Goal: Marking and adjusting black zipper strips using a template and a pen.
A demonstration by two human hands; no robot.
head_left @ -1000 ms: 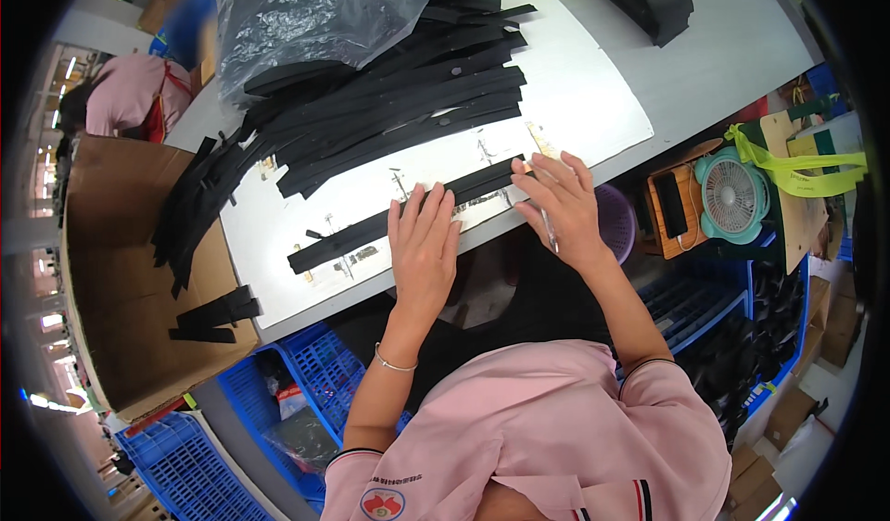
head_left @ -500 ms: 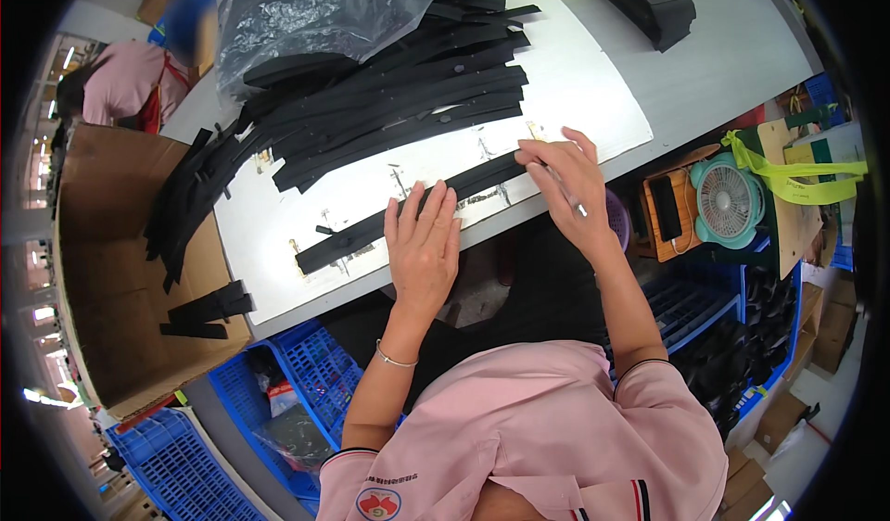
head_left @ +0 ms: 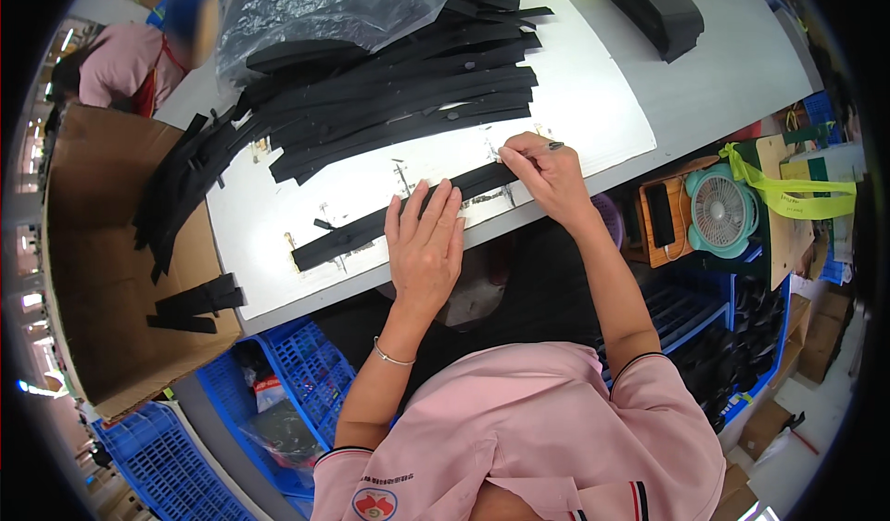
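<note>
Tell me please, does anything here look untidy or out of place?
Yes: several black strips overhang the left edge of the white board above the open cardboard box, unlike the rest. Dark smudges also mark the board beside the strip under the left hand.

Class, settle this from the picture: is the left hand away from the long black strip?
No, the left hand lies across the strip, covering part of it.

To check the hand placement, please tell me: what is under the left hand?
A black strip shows on both sides of the left hand, on a white board; whatever is directly under the hand is covered.
</note>
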